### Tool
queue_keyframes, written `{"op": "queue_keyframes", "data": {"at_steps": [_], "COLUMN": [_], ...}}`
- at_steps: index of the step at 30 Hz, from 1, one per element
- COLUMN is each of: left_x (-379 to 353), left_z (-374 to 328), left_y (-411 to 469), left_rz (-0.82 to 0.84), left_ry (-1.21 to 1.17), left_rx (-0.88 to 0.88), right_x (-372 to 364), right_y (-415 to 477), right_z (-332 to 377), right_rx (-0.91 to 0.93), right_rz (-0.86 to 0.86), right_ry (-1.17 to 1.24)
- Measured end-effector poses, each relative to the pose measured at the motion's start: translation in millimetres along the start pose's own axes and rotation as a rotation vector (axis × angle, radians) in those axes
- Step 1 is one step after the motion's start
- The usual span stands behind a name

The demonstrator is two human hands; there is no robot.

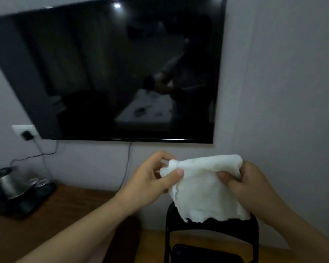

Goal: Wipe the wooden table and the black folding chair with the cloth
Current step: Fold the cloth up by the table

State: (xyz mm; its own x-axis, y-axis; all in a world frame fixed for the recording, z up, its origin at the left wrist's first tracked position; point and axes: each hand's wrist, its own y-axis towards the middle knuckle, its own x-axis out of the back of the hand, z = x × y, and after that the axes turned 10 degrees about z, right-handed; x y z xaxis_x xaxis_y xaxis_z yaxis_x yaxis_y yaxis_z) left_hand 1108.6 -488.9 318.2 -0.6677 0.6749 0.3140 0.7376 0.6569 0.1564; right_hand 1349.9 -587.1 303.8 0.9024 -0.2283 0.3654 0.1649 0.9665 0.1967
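A white cloth (205,188) hangs in the air in front of me, held by both hands. My left hand (152,177) pinches its upper left corner between thumb and fingers. My right hand (245,185) grips its upper right edge. The cloth's ragged lower edge drapes in front of the top of the black folding chair (213,230), whose backrest and seat show below it. The wooden table (68,205) lies to the left, under my left forearm.
A black tray (27,204) with a steel kettle (6,185) and glasses stands at the table's left end. A large dark television (112,73) hangs on the grey wall, with a socket and cables (27,133) at its lower left. Wooden floor shows around the chair.
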Motion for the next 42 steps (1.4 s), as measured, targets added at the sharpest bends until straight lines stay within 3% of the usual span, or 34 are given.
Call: {"op": "queue_keyframes", "data": {"at_steps": [4, 9, 12, 17, 23, 28, 34, 38, 42], "left_x": [13.3, 34.9, 61.2, 127.2, 198.7, 244.5, 291.8, 337.5, 396.5], "left_z": [-4.1, 5.6, -1.7, -10.4, -2.9, 21.6, 54.2, 48.0, 33.2], "left_y": [-59.2, -119.9, -151.6, -218.5, -303.9, -385.6, -483.9, -517.9, -509.5], "left_rz": [-0.204, -0.530, -0.653, -0.815, -0.893, -1.089, -0.959, -1.026, -0.712], "left_ry": [-0.044, -0.341, -0.484, -0.511, 0.079, -0.011, 0.126, 0.443, 0.513], "left_rx": [-0.054, -0.054, -0.102, -0.184, -0.105, -0.143, 0.047, 0.225, 0.334], "right_x": [-33.8, -80.2, -116.3, -193.2, -301.3, -390.9, -492.3, -543.4, -603.4], "right_y": [-6.1, 6.9, 19.7, 38.7, 42.9, 38.3, 26.8, 30.4, 37.3], "right_z": [57.7, 109.7, 135.7, 176.0, 228.0, 260.5, 286.3, 306.5, 329.6], "right_rx": [0.096, 0.108, 0.120, 0.139, 0.211, 0.249, 0.287, 0.310, 0.407], "right_rz": [0.171, 0.375, 0.438, 0.559, 0.704, 0.820, 0.894, 0.934, 1.029], "right_ry": [-0.080, -0.158, -0.160, -0.080, -0.030, -0.051, -0.099, -0.117, -0.173]}}
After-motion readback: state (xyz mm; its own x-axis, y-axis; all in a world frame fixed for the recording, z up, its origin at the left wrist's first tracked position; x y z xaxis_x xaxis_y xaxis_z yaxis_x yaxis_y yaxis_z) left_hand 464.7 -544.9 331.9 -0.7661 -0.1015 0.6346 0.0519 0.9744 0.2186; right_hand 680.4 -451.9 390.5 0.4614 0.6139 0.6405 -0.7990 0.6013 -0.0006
